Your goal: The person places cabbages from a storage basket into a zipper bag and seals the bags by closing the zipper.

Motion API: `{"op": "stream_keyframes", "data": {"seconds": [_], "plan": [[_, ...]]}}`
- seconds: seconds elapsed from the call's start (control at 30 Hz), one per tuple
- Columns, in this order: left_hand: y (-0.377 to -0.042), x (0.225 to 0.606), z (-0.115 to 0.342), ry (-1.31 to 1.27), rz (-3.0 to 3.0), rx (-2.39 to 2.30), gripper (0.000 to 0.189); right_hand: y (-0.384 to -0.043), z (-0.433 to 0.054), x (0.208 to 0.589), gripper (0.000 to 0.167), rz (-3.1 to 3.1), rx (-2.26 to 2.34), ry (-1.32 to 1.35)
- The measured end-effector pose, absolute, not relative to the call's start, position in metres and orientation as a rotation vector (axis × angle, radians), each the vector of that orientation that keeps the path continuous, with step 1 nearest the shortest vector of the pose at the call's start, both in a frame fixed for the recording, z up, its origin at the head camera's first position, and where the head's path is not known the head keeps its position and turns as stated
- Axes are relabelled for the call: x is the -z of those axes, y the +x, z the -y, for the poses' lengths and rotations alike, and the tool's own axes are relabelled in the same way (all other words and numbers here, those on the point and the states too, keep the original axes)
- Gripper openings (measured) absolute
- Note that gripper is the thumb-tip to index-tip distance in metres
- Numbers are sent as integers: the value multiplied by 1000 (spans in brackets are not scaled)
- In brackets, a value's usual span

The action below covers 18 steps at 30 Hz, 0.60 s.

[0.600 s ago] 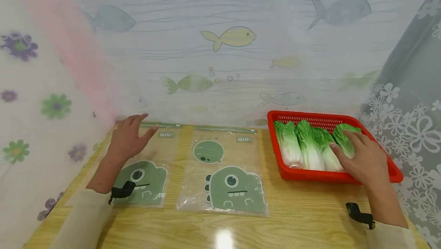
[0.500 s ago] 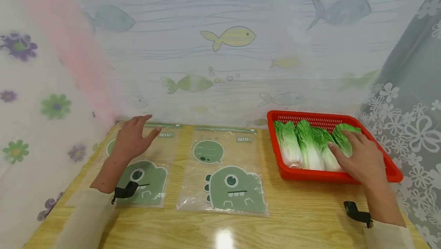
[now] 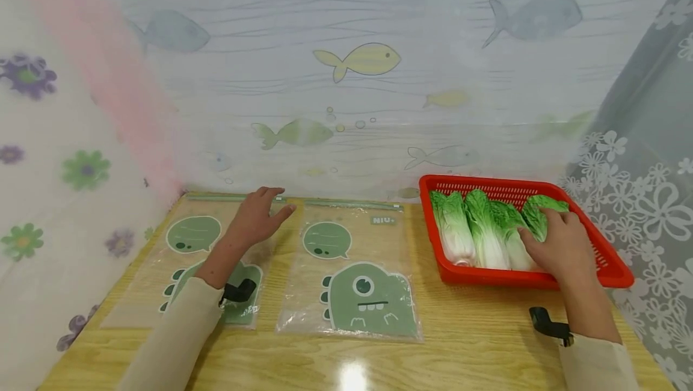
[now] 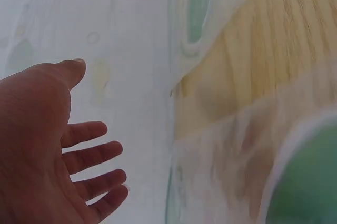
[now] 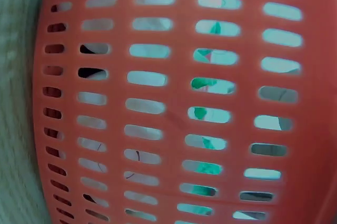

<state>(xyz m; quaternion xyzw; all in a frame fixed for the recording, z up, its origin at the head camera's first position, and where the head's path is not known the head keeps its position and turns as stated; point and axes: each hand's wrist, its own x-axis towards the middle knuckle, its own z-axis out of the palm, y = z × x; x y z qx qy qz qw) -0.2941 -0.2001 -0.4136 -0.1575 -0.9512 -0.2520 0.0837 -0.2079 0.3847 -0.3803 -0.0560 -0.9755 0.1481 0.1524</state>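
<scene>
Two clear zip bags with green monster prints lie flat side by side, the left bag and the right bag. My left hand hovers over the upper right of the left bag, fingers apart and holding nothing. In the red basket several napa cabbages lie in a row. My right hand reaches in and grips the rightmost cabbage, thumb on its left side and fingers bent over it. The fingertips are partly hidden. Only the perforated basket wall fills most of the right wrist view.
The wood-grain table carries the bags and basket. Behind it hangs a pale curtain with fish prints, close to the table's back edge. Flowered cloth borders the left side, and a grey flowered curtain the right.
My left hand has moved right across the left bag, towards the right bag. My right hand has shifted slightly left, its fingers now bending down over the rightmost cabbage.
</scene>
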Motion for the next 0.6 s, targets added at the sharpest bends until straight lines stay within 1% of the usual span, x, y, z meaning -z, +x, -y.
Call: {"op": "stream_keyframes", "data": {"seconds": [0.3,0.6], "plan": [[-323,432,149,-624,2917,736,56,-213,-390,374,73,2802,-497,-446],[-342,441,116,-787,2946,683,48,-215,-396,368,85,2937,-494,-707]]}}
